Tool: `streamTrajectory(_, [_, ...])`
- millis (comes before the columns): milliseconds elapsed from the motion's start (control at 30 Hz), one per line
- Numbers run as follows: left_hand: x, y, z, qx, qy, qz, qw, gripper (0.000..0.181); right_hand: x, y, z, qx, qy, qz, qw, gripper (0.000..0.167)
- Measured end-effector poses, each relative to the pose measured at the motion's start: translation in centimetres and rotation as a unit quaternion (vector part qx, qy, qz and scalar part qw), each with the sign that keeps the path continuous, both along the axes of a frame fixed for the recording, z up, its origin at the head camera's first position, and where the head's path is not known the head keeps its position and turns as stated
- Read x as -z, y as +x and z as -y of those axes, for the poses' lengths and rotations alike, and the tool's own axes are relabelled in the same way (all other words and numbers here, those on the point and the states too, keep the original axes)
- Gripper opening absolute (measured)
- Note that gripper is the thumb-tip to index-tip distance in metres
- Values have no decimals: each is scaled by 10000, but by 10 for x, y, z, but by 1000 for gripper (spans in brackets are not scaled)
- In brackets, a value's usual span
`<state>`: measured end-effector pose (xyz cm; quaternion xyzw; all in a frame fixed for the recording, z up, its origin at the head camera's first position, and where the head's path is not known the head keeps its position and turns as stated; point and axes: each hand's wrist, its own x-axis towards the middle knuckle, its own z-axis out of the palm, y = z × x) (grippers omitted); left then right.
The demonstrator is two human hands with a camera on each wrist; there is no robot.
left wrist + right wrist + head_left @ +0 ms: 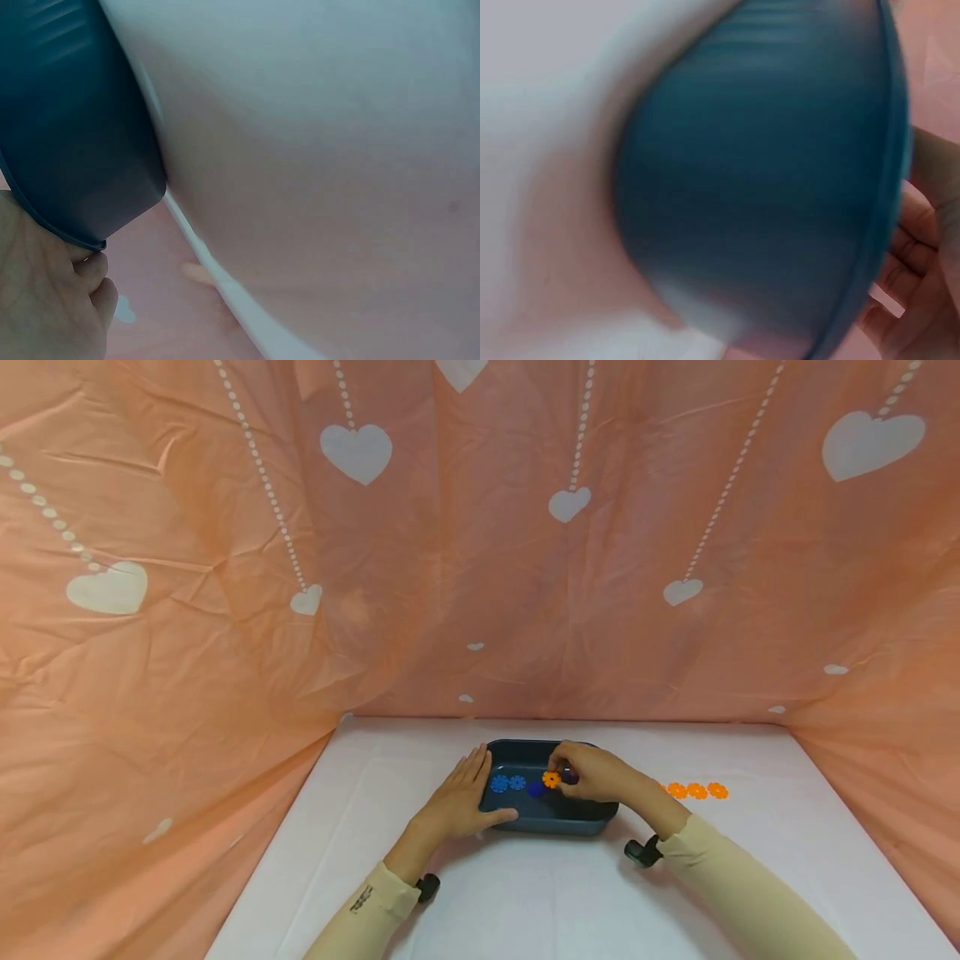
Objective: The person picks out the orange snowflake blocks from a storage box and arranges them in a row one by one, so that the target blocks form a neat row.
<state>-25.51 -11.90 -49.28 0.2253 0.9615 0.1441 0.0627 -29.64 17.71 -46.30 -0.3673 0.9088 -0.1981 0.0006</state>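
Observation:
In the head view my left hand (pixel 459 800) rests along the left end of a dark blue-grey tray (pixel 551 825), its fingers straight and the thumb over the front rim. The right hand (pixel 592 772) reaches in over the tray's right side and pinches an orange flower-shaped disc (pixel 551 779). Something dark purple (pixel 570 775) shows between that thumb and fingers; its kind is unclear. Two lighter blue flower-shaped discs (pixel 508 783) lie side by side in the tray, with a dark blue disc (pixel 536 789) beside the orange one. Both wrist views show mainly the tray's outer wall (pixel 757 165).
Several orange flower-shaped discs (pixel 697 791) lie in a row on the white table (pixel 555 893), right of the tray, partly behind the right forearm. A peach curtain (pixel 480 568) with white hearts hangs behind and at both sides. Each wrist wears a small black camera (pixel 642 852).

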Motion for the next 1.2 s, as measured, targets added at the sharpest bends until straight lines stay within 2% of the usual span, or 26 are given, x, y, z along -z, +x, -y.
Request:
streamTrajectory(267, [-1,0,0,20,71,18,10000,120,-7,6,-21,273,-170,64,9995,25])
streamTrajectory(533, [0,-1,1,48,76,30,10000,121,-14,11,-44,457,-348,-124,9983,26])
streamTrajectory(800, [3,-2,1,69,55,-30,10000,121,-18,18,-70,787,-493,-134,9956,27])
streamTrajectory(1000, [1,-1,1,59,64,-30,10000,120,-17,23,-93,1074,-590,-134,9924,30])
streamTrajectory(1200, [1,-1,1,29,69,-11,10000,120,-8,24,-119,1201,-767,-222,9895,26])
